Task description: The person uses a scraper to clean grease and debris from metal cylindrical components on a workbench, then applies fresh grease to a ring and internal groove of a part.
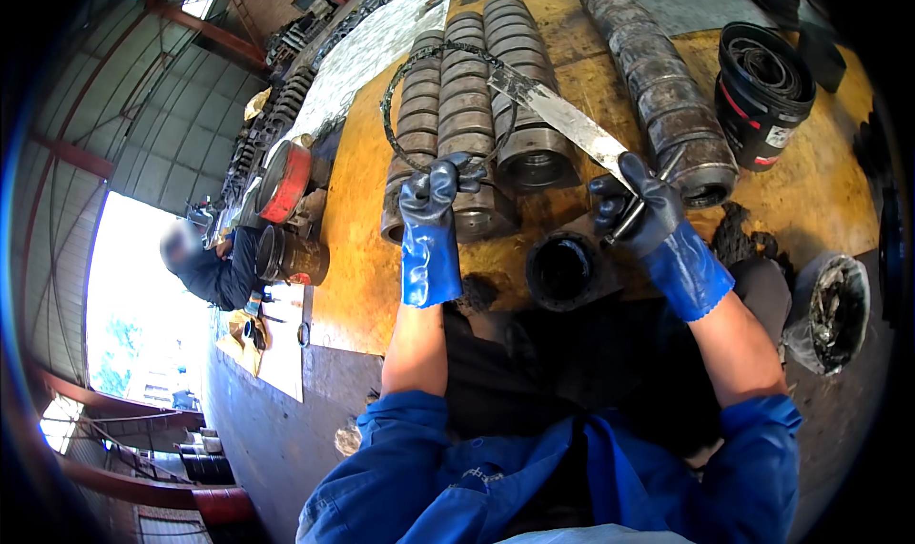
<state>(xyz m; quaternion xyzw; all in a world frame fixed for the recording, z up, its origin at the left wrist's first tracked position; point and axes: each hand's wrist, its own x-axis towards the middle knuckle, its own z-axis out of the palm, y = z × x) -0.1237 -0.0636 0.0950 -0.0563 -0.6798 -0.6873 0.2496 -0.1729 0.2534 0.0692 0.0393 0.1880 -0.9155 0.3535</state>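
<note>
I see a yellow sheet carrying most things. Left of it a person in dark clothes sits leaning beside a brown bucket, just off the left edge; its contents don't show to me. A red drum stands a little farther off that edge, its inside hidden too. One long roller runs from the sheet's far edge toward the near edge, and three ribbed rollers lie side by side left of it. Near the right edge a black bucket holds coiled dark rings. At the near right corner I find a clear bag, open, with dark, greasy stuff inside. A short tube sits at the near edge, its bore facing me.

My left hand, blue-gloved, has its fingers curled, pinching the thin black ring in front of the ribbed rollers. My right hand is closed around a flat blade; its tip overlaps the ring in view, but contact I can't tell.
</note>
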